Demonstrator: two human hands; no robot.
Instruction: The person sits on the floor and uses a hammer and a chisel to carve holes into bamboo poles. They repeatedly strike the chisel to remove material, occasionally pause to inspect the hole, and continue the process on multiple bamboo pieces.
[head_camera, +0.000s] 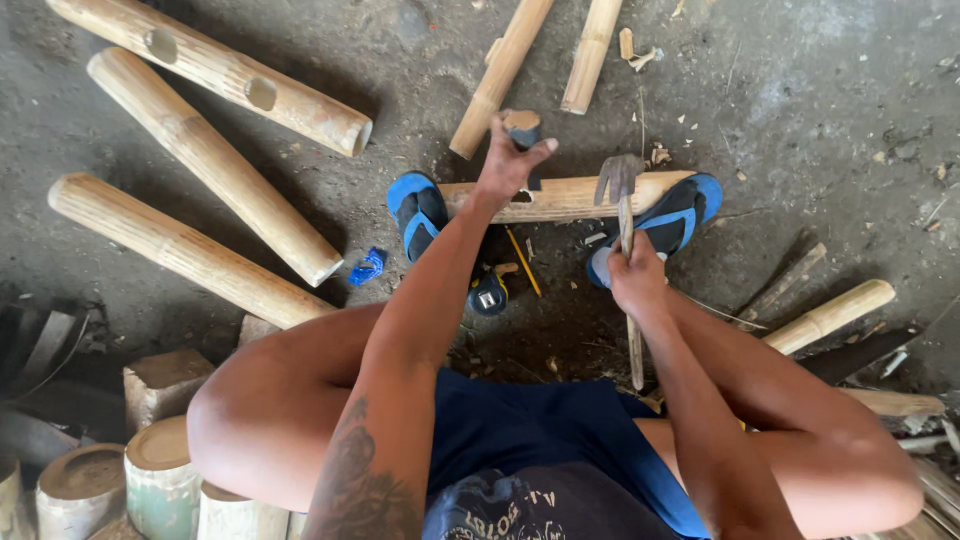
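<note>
Left hand (508, 165) raised, fingers wrapped tight around a small dark chisel handle (521, 128), its tip down on a short bamboo piece (560, 197). Right hand (636, 275) clenched around the wooden shaft of a claw hammer (621, 178), head hovering just beside the chisel, above the bamboo. Bamboo lying crosswise on the dirt floor, pinned under two blue sandals (418, 212). Tape measure (489, 293) and yellow pencil (522, 261) on the ground between the feet. Longer bamboo poles (208, 165), two with holes cut, off to the left. Likely risks: a glancing blow landing on left knuckles, or the round piece rolling out from under the sandals toward the toes.
</note>
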